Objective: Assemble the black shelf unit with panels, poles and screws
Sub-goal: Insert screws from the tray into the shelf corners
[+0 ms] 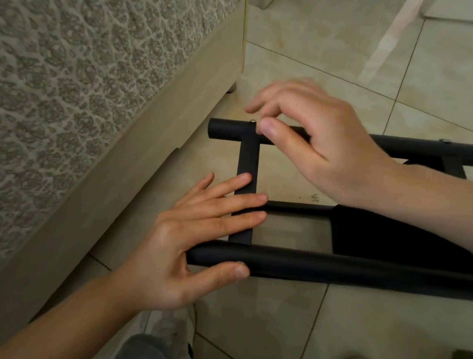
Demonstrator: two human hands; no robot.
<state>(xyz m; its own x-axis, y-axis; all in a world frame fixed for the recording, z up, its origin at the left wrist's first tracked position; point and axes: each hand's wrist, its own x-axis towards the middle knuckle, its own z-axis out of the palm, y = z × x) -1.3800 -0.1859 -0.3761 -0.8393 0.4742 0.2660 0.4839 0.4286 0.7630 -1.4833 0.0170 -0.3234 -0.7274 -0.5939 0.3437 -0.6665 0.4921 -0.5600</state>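
Beige floor tiles (pixel 354 60) beside a patterned upholstered base (pixel 67 78) carry the black shelf unit, which lies on its side. The left hand (pixel 184 240) presses straight, spread fingers across the panel (pixel 248 160), its thumb along the near pole (pixel 336 269). The right hand (pixel 318 146) pinches a screw (pixel 252 120) in the far pole (pixel 225 129).

Left side is blocked by upholstered furniture (pixel 67 78), just beside pole ends. Open tiled floor (pixel 355 46) is left beyond far pole (pixel 446 153) and before near pole (pixel 336 269).
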